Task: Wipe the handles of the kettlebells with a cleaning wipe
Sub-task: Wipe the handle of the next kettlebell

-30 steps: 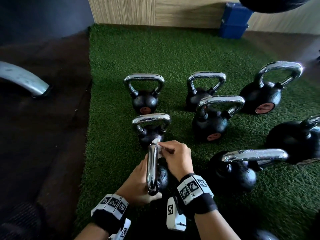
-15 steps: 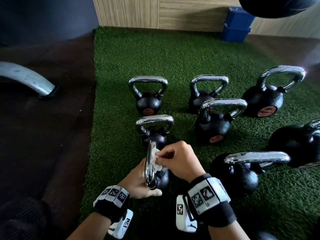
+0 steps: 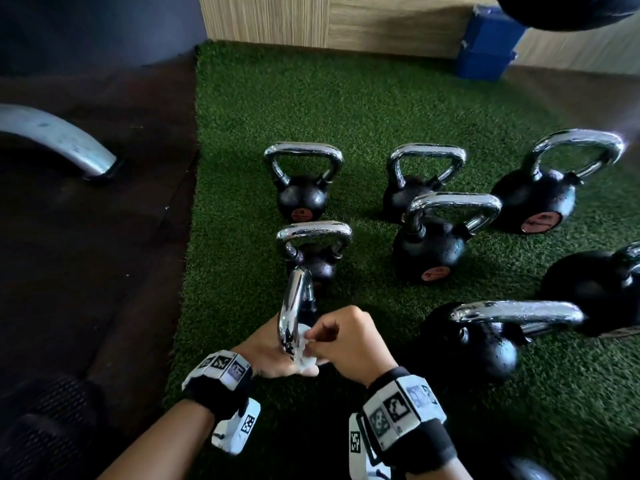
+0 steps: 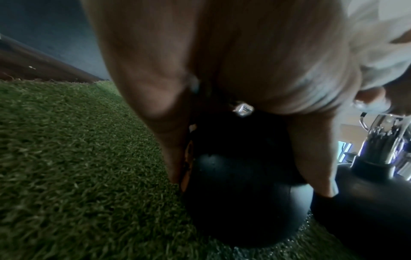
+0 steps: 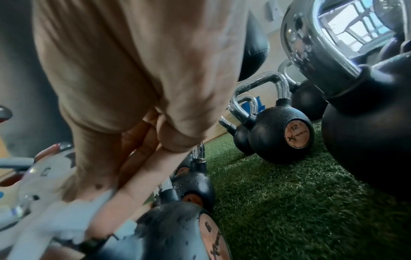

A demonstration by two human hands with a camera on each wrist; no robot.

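From the head view, my left hand (image 3: 265, 355) sat low in the centre of the frame, fingers reaching down beside the nearest kettlebell's chrome handle (image 3: 294, 310), steadying the bell. My right hand (image 3: 346, 337) was just right of it, fingers curled, pinching the white cleaning wipe (image 3: 304, 351) against the lower near end of that handle. The handle stood edge-on to me, rising toward mid-frame. Six more kettlebells (image 3: 433, 244) stood on the green turf (image 3: 363, 109) above and to the right. A blue box (image 3: 485, 46) sat at upper right, a curved grey metal bar (image 3: 59, 140) at left over the dark floor.

In the left wrist view, my left hand (image 4: 222, 61) filled the top, its fingers running down both sides of the black kettlebell body (image 4: 242, 198); the wipe (image 4: 378, 35) showed in the upper right corner.

In the right wrist view, my right hand (image 5: 133, 79) filled the upper left, fingers bent onto the wipe (image 5: 66, 219) at lower left, beside the bell marked 6 (image 5: 177, 232). A 12 kettlebell (image 5: 278, 133) stood at centre right.
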